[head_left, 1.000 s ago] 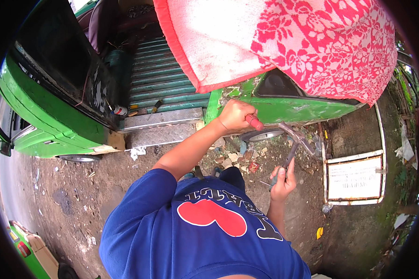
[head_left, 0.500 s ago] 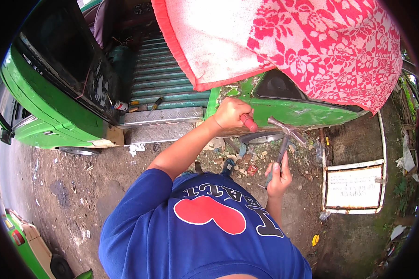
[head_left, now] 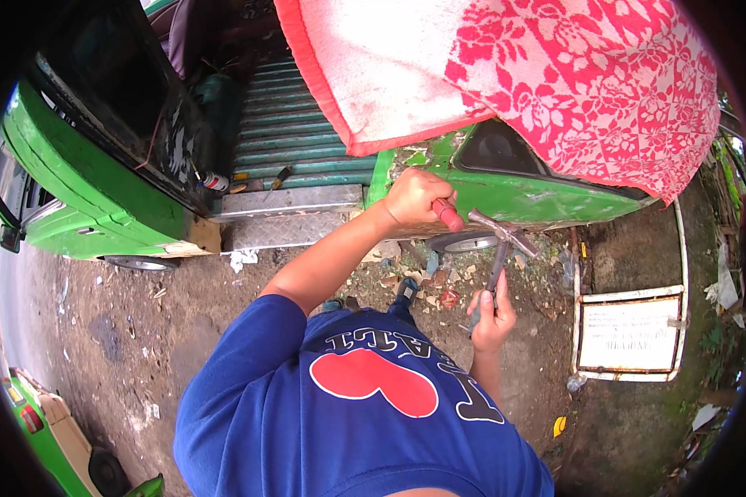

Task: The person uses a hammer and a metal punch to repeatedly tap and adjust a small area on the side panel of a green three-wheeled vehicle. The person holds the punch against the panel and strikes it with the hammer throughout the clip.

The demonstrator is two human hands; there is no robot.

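The left hand (head_left: 418, 197) is closed around a red cylindrical handle (head_left: 448, 216) near the green metal vehicle panel (head_left: 514, 199). The right hand (head_left: 492, 320) grips a grey metal hammer (head_left: 501, 257), head near that handle.

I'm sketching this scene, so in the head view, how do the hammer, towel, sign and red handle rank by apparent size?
Largest to smallest:
1. Towel
2. Sign
3. Hammer
4. Red handle, partly hidden by the left hand
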